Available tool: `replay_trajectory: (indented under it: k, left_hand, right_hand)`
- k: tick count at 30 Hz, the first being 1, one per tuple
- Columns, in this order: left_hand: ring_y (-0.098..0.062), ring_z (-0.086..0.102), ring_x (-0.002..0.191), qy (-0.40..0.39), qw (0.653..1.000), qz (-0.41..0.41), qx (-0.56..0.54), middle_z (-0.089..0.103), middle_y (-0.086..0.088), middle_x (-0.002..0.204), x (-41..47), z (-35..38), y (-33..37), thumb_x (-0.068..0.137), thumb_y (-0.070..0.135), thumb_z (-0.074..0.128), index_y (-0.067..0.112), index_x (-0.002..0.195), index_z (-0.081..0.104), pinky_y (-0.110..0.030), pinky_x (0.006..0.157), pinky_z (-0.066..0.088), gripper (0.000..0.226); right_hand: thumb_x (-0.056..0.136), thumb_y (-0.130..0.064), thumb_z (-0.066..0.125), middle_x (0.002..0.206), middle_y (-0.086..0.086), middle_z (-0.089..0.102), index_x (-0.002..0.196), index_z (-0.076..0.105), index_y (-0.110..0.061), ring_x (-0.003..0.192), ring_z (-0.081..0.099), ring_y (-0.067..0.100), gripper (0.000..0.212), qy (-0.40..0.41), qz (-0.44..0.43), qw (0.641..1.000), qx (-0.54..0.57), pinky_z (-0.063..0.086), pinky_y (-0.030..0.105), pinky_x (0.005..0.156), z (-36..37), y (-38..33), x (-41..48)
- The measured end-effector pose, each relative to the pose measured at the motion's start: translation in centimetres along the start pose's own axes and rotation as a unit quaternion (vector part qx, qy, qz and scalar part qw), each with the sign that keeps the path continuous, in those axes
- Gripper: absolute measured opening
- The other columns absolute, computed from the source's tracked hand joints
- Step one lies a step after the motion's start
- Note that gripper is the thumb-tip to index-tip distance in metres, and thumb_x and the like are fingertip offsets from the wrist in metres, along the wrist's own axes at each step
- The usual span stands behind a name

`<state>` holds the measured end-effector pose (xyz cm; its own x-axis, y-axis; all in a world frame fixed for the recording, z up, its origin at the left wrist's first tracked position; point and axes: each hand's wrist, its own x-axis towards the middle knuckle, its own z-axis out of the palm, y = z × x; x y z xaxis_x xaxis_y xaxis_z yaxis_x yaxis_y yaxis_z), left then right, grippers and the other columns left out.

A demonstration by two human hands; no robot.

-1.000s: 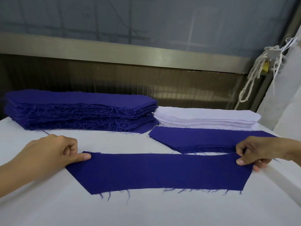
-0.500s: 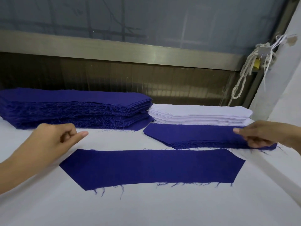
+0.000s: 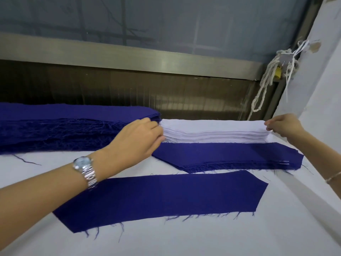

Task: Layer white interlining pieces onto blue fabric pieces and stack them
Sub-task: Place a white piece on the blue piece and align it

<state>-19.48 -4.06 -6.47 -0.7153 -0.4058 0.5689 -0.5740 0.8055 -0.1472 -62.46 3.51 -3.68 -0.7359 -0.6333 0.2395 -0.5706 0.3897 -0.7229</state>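
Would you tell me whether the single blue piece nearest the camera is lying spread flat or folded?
Spread flat: the blue piece lies as one smooth layer on the table, no fold visible.

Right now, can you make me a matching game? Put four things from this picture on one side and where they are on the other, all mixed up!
Things:
1. white interlining stack
2. single blue fabric piece
3. tall blue fabric stack
4. white rope

Places:
A. far left of the table
B. hanging at the far right, above the table
C. between the left hand and the right hand
D. lying flat alone, nearest the person

Pairs: 1-C, 2-D, 3-A, 4-B
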Motion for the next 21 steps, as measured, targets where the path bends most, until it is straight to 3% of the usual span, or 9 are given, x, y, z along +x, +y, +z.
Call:
replay_trajectory:
  k: [2,6,11,14,18,21]
  left_hand:
    - [-0.014,0.056,0.094,-0.022,0.999,-0.016,-0.027,0.061,0.003,0.106,2.5,1.5,0.4,0.105,0.032,0.041,0.018,0.113,0.063,-0.025,0.075,0.044,0.027]
    - [-0.017,0.059,0.098,-0.073,0.995,-0.052,-0.049,0.057,-0.002,0.117,6.2,4.1,0.8,0.105,0.02,0.047,0.013,0.122,0.06,-0.031,0.084,0.053,0.022]
    - [-0.017,0.048,0.082,-0.114,0.99,-0.083,0.005,0.056,-0.008,0.107,8.2,5.7,0.8,0.096,-0.004,0.05,0.008,0.11,0.058,-0.028,0.067,0.044,0.02]
    - [-0.016,0.045,0.079,-0.12,0.989,-0.087,0.026,0.054,-0.008,0.105,8.8,6.4,0.7,0.09,-0.01,0.054,0.008,0.107,0.058,-0.026,0.064,0.037,0.025]
    - [-0.022,0.055,0.081,-0.124,0.987,-0.099,0.013,0.057,-0.007,0.102,9.9,6.8,-0.1,0.085,-0.015,0.054,0.01,0.1,0.061,-0.032,0.068,0.05,0.03]
    - [-0.023,0.058,0.076,-0.118,0.986,-0.118,0.005,0.061,-0.007,0.09,10.7,6.8,-0.4,0.091,-0.008,0.053,0.01,0.089,0.062,-0.033,0.067,0.053,0.02]
  right_hand:
    - [0.095,-0.004,0.058,0.102,0.023,0.069,0.102,0.072,0.011,0.102,0.061,0.039,0.021,0.032,-0.004,0.999,-0.036,0.05,0.039,0.087,0.5,0.8,1.0]
    - [0.098,-0.014,0.058,0.111,0.022,0.069,0.103,0.075,0.001,0.1,0.06,0.042,0.023,0.055,-0.021,0.991,-0.12,0.047,0.04,0.085,1.3,1.5,2.5]
    - [0.1,-0.026,0.059,0.118,0.024,0.067,0.112,0.071,0.002,0.11,0.059,0.044,0.033,0.041,0.004,0.982,-0.182,0.048,0.043,0.093,2.1,1.9,4.4]
    - [0.1,-0.03,0.059,0.117,0.026,0.066,0.114,0.067,0.007,0.109,0.06,0.044,0.041,0.02,0.008,0.976,-0.216,0.047,0.043,0.091,2.6,2.2,5.2]
    - [0.098,-0.029,0.063,0.108,0.026,0.067,0.108,0.068,0.007,0.102,0.062,0.042,0.038,0.035,0.007,0.974,-0.223,0.044,0.038,0.081,2.9,2.6,6.0]
    - [0.096,-0.027,0.066,0.103,0.027,0.067,0.103,0.067,0.009,0.098,0.062,0.044,0.037,0.054,0.004,0.974,-0.222,0.042,0.038,0.077,3.2,2.8,6.1]
